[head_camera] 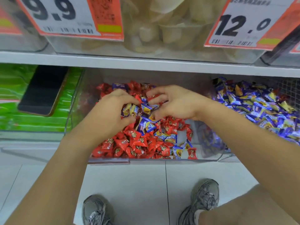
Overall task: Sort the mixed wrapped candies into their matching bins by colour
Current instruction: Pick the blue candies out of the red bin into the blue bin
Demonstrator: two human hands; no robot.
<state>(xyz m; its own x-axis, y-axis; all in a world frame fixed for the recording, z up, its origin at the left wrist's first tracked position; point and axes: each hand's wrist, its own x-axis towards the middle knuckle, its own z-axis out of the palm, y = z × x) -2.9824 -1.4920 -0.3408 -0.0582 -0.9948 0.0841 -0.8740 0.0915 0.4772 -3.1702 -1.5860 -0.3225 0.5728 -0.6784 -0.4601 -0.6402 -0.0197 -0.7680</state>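
step: culling blue candies (146,125) from red bin (209,157) | left hand (112,109) fingers clutch several; right hand (174,103) fingers spread, empty | next: carry right to blue bin (287,88)

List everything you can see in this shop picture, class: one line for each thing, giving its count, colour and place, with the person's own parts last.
red candies: many, red, middle clear bin
stray blue candies: several, blue and yellow, mixed into the middle bin
blue candies: many, blue and yellow, right bin
green packets: a stack, green, left bin
phone: one, black, lying on the green packets
price tags: two fully seen, white and orange, upper shelf
pale snacks: too blurred to count, cream, upper clear bin
shoes: two, grey, on the tiled floor
left hand: one, grips a few blue candies over the middle bin
right hand: one, fingers spread over the blue candies there
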